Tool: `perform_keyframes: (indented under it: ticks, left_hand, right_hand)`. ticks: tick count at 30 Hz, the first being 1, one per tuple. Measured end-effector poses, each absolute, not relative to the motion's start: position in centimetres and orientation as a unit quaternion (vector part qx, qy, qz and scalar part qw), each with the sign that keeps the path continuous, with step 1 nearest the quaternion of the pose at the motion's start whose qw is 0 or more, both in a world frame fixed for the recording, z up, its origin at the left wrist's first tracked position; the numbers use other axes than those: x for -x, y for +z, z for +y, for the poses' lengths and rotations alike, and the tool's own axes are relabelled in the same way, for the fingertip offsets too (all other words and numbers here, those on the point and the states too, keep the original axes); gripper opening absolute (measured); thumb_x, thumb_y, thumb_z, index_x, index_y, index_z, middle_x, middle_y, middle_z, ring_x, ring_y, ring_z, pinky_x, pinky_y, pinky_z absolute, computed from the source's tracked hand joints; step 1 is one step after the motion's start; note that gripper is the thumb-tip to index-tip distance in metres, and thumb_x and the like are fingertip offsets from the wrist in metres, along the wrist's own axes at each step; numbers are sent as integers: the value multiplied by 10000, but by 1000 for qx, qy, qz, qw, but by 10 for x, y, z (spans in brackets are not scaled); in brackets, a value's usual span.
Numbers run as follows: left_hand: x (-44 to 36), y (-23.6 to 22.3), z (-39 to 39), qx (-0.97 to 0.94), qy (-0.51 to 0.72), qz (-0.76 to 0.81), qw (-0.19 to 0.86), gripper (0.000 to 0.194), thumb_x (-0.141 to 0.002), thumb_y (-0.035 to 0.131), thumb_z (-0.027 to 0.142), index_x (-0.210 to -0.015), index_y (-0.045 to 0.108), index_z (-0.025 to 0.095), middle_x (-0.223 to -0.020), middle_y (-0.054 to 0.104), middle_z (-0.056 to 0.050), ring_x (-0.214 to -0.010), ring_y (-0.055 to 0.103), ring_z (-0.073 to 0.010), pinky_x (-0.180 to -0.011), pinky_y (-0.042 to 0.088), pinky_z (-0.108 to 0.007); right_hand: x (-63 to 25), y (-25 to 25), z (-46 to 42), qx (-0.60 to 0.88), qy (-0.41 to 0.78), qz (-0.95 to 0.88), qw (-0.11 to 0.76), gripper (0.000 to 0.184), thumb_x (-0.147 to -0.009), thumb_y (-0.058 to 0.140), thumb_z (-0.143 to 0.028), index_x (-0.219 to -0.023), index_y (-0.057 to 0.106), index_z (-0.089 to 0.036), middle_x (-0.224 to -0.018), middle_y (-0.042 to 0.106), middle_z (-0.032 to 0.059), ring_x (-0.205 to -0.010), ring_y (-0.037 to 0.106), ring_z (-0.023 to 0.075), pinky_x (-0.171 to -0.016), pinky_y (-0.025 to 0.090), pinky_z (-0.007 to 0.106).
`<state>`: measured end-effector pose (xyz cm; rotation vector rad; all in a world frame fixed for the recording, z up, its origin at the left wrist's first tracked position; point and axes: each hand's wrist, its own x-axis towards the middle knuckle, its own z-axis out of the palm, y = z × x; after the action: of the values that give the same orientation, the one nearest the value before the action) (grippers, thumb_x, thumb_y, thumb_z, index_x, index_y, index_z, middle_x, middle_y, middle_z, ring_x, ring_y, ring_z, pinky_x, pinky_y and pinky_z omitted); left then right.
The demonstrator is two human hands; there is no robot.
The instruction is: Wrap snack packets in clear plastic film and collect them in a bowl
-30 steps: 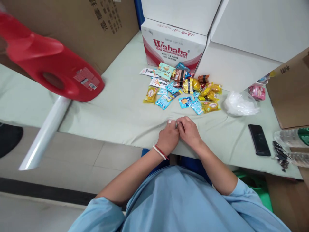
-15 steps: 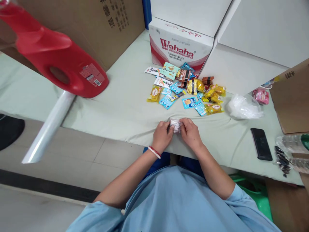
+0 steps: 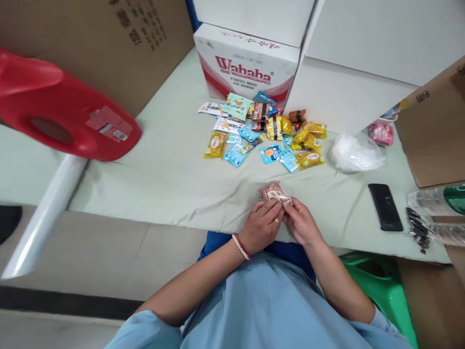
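Note:
Between my hands, close to the near edge of the cloth-covered table [image 3: 152,189], is a small brownish-pink snack packet [image 3: 275,192] with a clear wrapper and a white label. My left hand [image 3: 262,224] lies across its near side, fingers closed on it. At its right end my right hand [image 3: 301,222] pinches the wrapper. The fingertips partly hide the near edge of the packet. Beyond my hands lies a loose pile of wrapped snacks: blue sachets [image 3: 236,154], yellow packets [image 3: 215,145], white stick packs [image 3: 228,125] and a pale green packet [image 3: 238,106].
Behind the pile stand a Wahaha carton [image 3: 250,63] and white boxes [image 3: 348,97]. At left are a red jug [image 3: 83,116] and a plastic roll [image 3: 47,213]. To the right lie a clear plastic bag [image 3: 358,152], a phone [image 3: 385,207] and plastic bottles [image 3: 428,201]. A green stool [image 3: 390,291] stands below.
The packet has been turned over, from a whitish side to a brownish-pink side with a label. My left hand has moved across its near side. The view has shifted slightly.

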<state>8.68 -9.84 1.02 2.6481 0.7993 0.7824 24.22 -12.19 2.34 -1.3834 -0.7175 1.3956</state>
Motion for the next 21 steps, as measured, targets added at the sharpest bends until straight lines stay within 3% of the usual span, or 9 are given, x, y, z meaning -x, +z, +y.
perform_keyframes:
  ticks: [3, 6, 8, 10, 13, 18, 21]
  left_hand:
    - [-93, 13, -100, -944, 253, 162, 138, 285, -1005, 511, 144, -1204, 715, 152, -1374, 707, -137, -1377, 593, -235, -1144, 438, -436]
    - [-85, 15, -98, -949, 253, 115, 148, 249, -997, 524, 124, -1135, 726, 173, -1342, 727, -98, -1373, 587, -214, -1220, 397, -443]
    - [-66, 12, -88, -939, 266, 148, 160, 275, -976, 529, 88, -1160, 706, 190, -1321, 732, -94, -1367, 583, -225, -1228, 397, -481]
    - [-40, 5, -74, -921, 290, 216, 145, 320, -944, 565, 73, -1224, 675, 182, -1325, 706, -139, -1361, 581, -276, -1143, 479, -501]
    - [-6, -7, -54, -894, 290, 332, 81, 290, -949, 595, 110, -1228, 647, 167, -1207, 700, -161, -1223, 645, -317, -1022, 550, -504]
    - [7, -16, -48, -905, 250, 343, 21, 278, -949, 602, 98, -1224, 614, 135, -1183, 691, -169, -1151, 669, -333, -975, 566, -497]
    - [3, -15, -51, -910, 248, 331, 10, 293, -945, 611, 85, -1236, 608, 120, -1180, 696, -174, -1150, 674, -336, -976, 562, -492]
  right_hand:
    - [-247, 19, -126, 561, 589, -242, 529, 427, -839, 759, -598, -1000, 631, -224, -1005, 769, 72, -890, 719, 234, -845, 603, 393]
    - [-270, 28, -129, 582, 521, -268, 563, 396, -866, 746, -581, -1009, 661, -222, -952, 756, 45, -850, 691, 203, -831, 595, 357]
    - [-306, 43, -129, 598, 427, -271, 621, 347, -876, 756, -547, -1000, 672, -234, -959, 742, 23, -857, 677, 177, -814, 593, 318]
    - [-361, 61, -125, 593, 306, -249, 702, 301, -856, 794, -494, -960, 660, -245, -991, 732, 0, -881, 679, 156, -803, 599, 296]
    - [-463, 80, -102, 577, 138, -201, 779, 301, -817, 830, -437, -920, 625, -244, -985, 727, -19, -877, 711, 159, -782, 631, 334]
    - [-598, 71, -21, 659, 146, -37, 737, 81, -940, 650, -252, -919, 581, -215, -792, 686, -26, -671, 706, 146, -617, 631, 316]
    - [-634, 56, 35, 676, 206, -123, 697, 66, -934, 619, -146, -894, 572, -171, -746, 667, -4, -622, 692, 157, -599, 626, 343]
